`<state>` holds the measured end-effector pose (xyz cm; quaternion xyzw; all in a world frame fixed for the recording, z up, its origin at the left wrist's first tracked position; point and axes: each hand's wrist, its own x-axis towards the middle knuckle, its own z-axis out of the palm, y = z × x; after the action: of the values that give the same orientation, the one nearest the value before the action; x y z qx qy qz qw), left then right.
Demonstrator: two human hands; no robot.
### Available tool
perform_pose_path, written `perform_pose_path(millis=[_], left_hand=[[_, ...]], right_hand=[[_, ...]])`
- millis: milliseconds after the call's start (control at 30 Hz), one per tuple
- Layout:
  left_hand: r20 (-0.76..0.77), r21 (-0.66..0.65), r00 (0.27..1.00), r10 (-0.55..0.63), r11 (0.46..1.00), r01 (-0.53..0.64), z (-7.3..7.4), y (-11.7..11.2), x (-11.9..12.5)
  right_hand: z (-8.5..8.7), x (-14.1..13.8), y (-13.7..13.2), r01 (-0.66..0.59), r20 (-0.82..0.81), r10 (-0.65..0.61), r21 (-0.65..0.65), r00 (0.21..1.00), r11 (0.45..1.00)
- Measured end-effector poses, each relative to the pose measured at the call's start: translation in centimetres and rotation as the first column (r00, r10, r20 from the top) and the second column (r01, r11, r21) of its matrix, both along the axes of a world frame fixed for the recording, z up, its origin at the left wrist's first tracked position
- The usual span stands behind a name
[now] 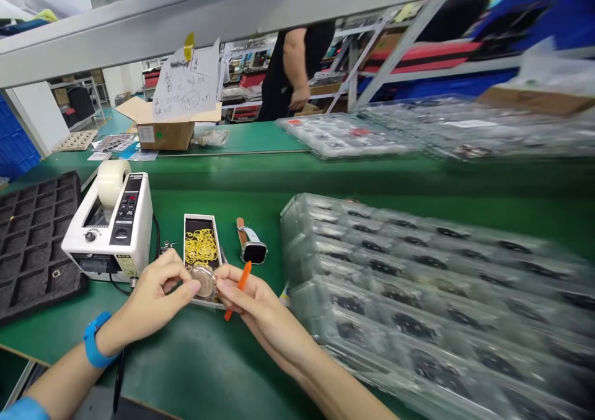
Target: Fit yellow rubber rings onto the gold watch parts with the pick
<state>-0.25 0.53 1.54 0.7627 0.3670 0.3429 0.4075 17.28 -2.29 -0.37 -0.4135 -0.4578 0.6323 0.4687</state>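
Note:
A round, shiny, see-through-looking watch-sized piece [203,282] is pinched between my two hands, above the near end of a white box. My left hand [160,293] grips its left edge between thumb and fingers. On the right edge, my right hand [260,302] pinches the same piece and also keeps an orange stick-like tool [244,275] between its fingers. Behind them, the white box [185,234] holds yellow rubber bands [201,246]. A smartwatch [254,253] with a light and brown strap lies to the right of the box.
A white tape dispenser [139,215] stands at left beside a black compartment tray [41,240]. Stacked clear plastic trays [320,265] with dark round parts fill the right side. Farther back are an open cardboard box [171,136], more clear trays [344,132] and a standing person [297,67].

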Motion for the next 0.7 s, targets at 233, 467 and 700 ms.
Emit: perform_pose_path(millis=[233, 467, 700], left_hand=[[-0.036, -0.040, 0.999, -0.008, 0.999, 0.007, -0.14, 0.06, -0.19], [-0.046, -0.034, 0.999, -0.001, 0.999, -0.001, -0.26, -0.10, -0.05], [-0.054, -0.010, 0.998, 0.011, 1.000, -0.012, -0.41, 0.01, -0.01]], right_hand=[[-0.31, 0.09, -0.24, -0.003, 0.046, 0.004, -0.016, 0.999, 1.000], [-0.12, 0.01, -0.35, 0.022, 0.060, -0.021, -0.003, 0.998, 1.000], [0.06, -0.01, -0.34, 0.026, 0.062, -0.028, 0.031, 0.998, 0.999]])
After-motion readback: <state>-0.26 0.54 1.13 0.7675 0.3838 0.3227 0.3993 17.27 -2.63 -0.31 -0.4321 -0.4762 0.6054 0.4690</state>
